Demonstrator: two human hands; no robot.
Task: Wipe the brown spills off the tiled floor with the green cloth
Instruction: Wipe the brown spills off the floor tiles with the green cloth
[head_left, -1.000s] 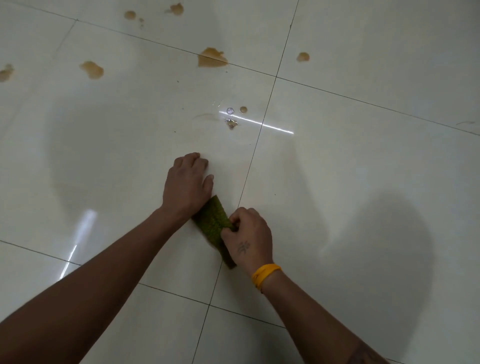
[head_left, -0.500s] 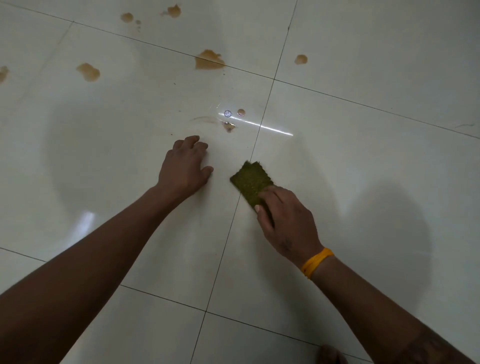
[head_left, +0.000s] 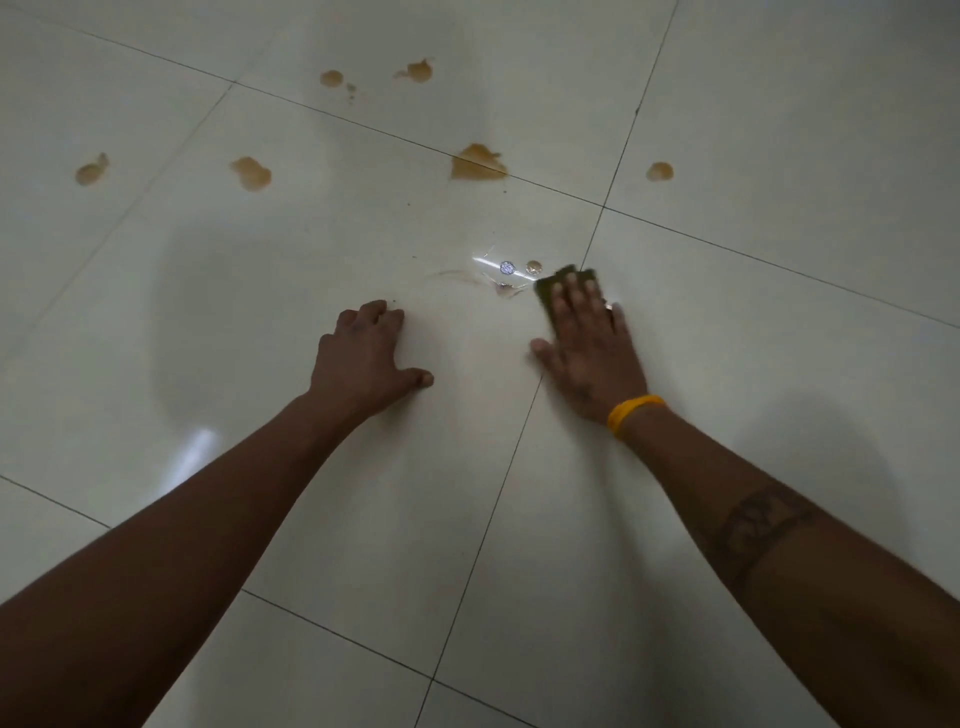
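Bare arms, a yellow wristband (head_left: 635, 414), and what looks like a tattoo band (head_left: 763, 525).

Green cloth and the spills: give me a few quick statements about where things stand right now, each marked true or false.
1. The right hand presses the green cloth flat on the floor with straight fingers. True.
2. The left hand holds one end of the cloth. False: it rests on the tiled floor, apart from the cloth.
3. The cloth lies just right of the small brown drop. True.
4. The large brown spill has been wiped away. False: it sits on the grout line beyond the hands.
5. A yellow band is on the left wrist. False: it is on the right wrist.
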